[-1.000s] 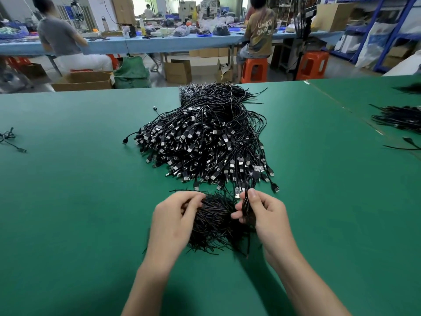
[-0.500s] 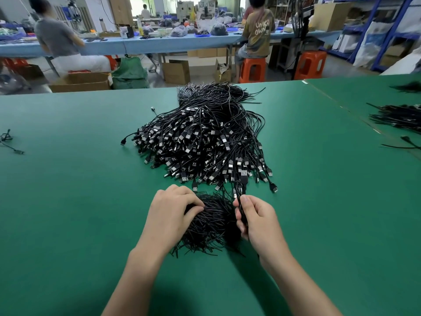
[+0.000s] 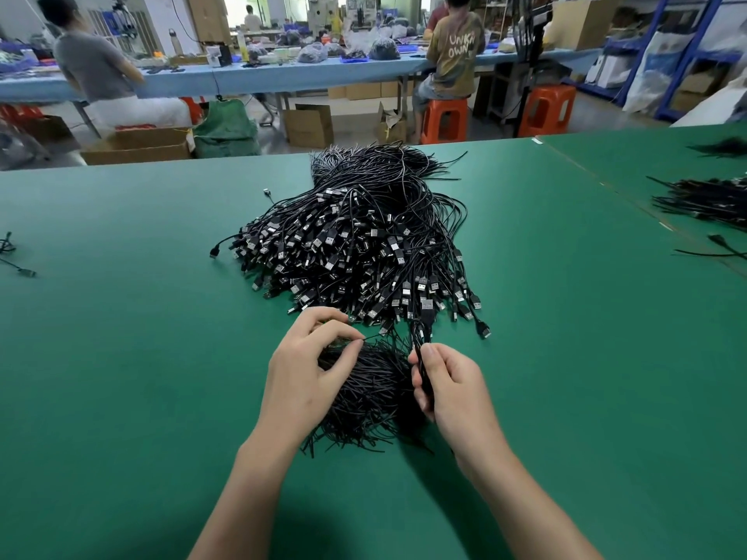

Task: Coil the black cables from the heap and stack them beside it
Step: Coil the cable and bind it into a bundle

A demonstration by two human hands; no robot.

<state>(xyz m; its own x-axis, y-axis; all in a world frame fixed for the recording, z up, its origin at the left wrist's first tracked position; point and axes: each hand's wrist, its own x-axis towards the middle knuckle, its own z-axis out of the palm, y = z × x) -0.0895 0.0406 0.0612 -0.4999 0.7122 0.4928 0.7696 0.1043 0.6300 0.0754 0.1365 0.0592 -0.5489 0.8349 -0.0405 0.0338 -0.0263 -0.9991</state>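
Setting: a wide green felt-covered table, seen from above by the person working at it.
Heap: a large heap of black cables with silver-tipped USB plugs lies at the table's middle, its plugs fanned toward the viewer.
Strands: a loose pile of short thin black strands sits just in front of the heap, between the two hands.
Left hand: the left hand rests on the pile's left side, thumb and forefinger pinching a single thin black strand at its top; the other fingers are loosely curled.
Right hand: the right hand has its fingers curled round a bunched black cable, held upright at the pile's right edge.
Held cable: its upper end rises above the thumb and meets the heap's near edge.
Right side: a second, flatter spread of black cables lies well apart on the adjoining green surface.
Left edge: one stray black cable lies alone.
Background: two people sit with their backs turned at a long blue bench; orange plastic stools stand beside it.
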